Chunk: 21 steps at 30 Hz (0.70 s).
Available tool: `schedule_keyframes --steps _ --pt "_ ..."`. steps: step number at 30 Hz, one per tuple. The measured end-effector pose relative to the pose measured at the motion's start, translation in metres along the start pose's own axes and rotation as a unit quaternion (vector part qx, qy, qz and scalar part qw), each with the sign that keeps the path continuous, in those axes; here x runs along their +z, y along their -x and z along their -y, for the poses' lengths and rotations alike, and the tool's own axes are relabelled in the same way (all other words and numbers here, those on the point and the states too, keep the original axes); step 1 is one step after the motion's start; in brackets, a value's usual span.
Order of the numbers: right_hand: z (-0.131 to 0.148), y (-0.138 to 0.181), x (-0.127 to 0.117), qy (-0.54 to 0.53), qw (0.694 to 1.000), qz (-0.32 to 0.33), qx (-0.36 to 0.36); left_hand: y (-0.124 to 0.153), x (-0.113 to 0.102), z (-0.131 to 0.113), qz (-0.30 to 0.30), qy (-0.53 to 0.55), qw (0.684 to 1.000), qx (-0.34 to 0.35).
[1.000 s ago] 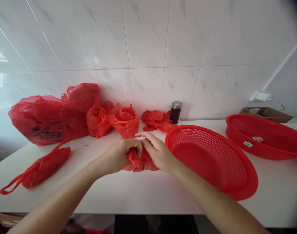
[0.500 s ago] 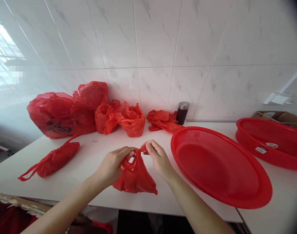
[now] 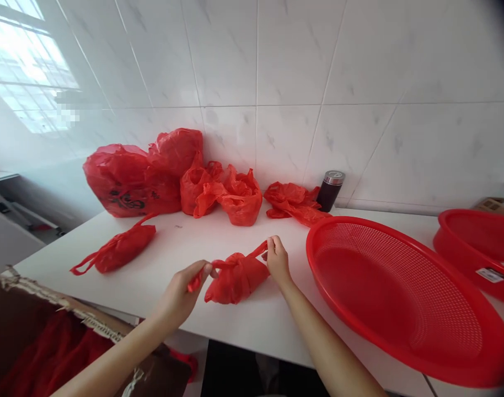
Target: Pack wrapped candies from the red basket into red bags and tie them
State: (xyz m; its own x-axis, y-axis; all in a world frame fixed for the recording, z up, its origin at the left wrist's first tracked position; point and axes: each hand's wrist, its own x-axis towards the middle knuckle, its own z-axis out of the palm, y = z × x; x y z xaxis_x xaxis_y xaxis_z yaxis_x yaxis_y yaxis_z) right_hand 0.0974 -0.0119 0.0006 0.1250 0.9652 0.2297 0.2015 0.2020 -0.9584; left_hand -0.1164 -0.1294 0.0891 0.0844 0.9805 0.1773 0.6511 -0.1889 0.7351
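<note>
A small red plastic bag lies bundled at the front of the white table, a knot showing on its top. My left hand is closed around one twisted handle of it. The other handle is pinched in my right hand and pulled out to the upper right. What the bag contains cannot be seen. To the left rests another tied red bag with its handles loose. Right of my hands stands a large red perforated basket.
Along the wall are big red bags, smaller open red bags, a crumpled red bag and a dark flask. A second red basket is far right. A cardboard box holding red material stands front left.
The bag's handles have been drawn apart into a knot, and its body now looks more compact. My hands have moved farther apart. The view has turned left.
</note>
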Motion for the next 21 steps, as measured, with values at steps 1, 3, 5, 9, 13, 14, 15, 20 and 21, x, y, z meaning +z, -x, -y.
schedule_keyframes --steps 1,3,5,9,13,14,15,20,21 --pt "0.005 0.007 0.002 0.002 1.0 -0.001 -0.003 -0.006 0.005 0.003 -0.025 0.021 0.999 -0.022" --pt "0.013 0.023 0.007 0.022 1.0 -0.004 -0.014 -0.019 0.018 0.009 -0.05 0.047 0.996 -0.049" --pt "0.016 0.037 0.015 0.061 0.998 -0.003 -0.03 -0.03 0.036 0.015 -0.049 0.041 0.996 -0.064" --pt "0.009 0.042 0.025 0.105 0.994 0.019 -0.031 -0.047 0.065 0.021 -0.013 0.013 0.997 -0.08" --pt "-0.003 0.018 0.012 0.098 0.995 0.004 -0.023 -0.057 0.065 0.029 0.016 -0.022 0.996 -0.089" --pt "-0.005 0.011 0.007 0.094 0.995 -0.005 -0.019 -0.059 0.062 0.031 0.016 -0.032 0.995 -0.091" --pt "-0.008 0.005 0.002 0.09 0.996 -0.014 -0.014 -0.06 0.059 0.034 0.015 -0.041 0.995 -0.094" --pt "-0.009 0.003 -0.001 0.068 0.997 -0.018 -0.006 -0.068 0.064 0.037 0.006 -0.073 0.992 -0.098" --pt "-0.008 0.006 0.002 0.065 0.998 -0.011 -0.008 -0.069 0.069 0.035 0.007 -0.076 0.992 -0.097"
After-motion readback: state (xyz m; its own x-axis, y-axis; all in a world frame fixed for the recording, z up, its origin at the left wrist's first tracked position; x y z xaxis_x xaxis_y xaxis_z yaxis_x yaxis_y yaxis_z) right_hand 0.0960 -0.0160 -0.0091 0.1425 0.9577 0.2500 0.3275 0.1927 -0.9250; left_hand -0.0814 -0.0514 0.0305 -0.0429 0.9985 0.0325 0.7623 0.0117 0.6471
